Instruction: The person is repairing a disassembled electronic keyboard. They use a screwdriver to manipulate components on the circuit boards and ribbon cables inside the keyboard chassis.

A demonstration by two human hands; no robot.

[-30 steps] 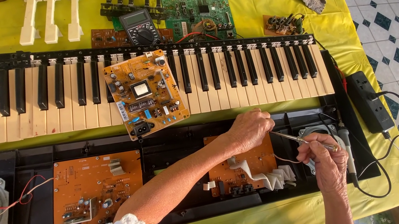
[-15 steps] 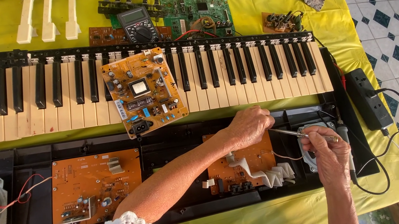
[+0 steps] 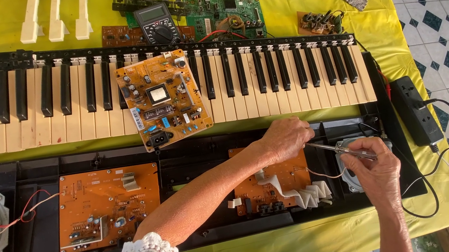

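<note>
Head view: right hand [image 3: 375, 170] grips a slender metal tool [image 3: 339, 149] over the right speaker [image 3: 350, 166]. Left hand [image 3: 286, 138], fingers curled, pinches the tool's far tip just right of the orange circuit board [image 3: 271, 180].

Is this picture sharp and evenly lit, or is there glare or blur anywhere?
Head view: bright, even daylight, soft shadows only under the left hand and forearm. The yellow cloth looks slightly washed out near the top. The circuit board on the keys is crisp; the thin tool held in the right hand is small and a little soft. The keyboard bows slightly, which suggests wide-lens distortion.
</note>
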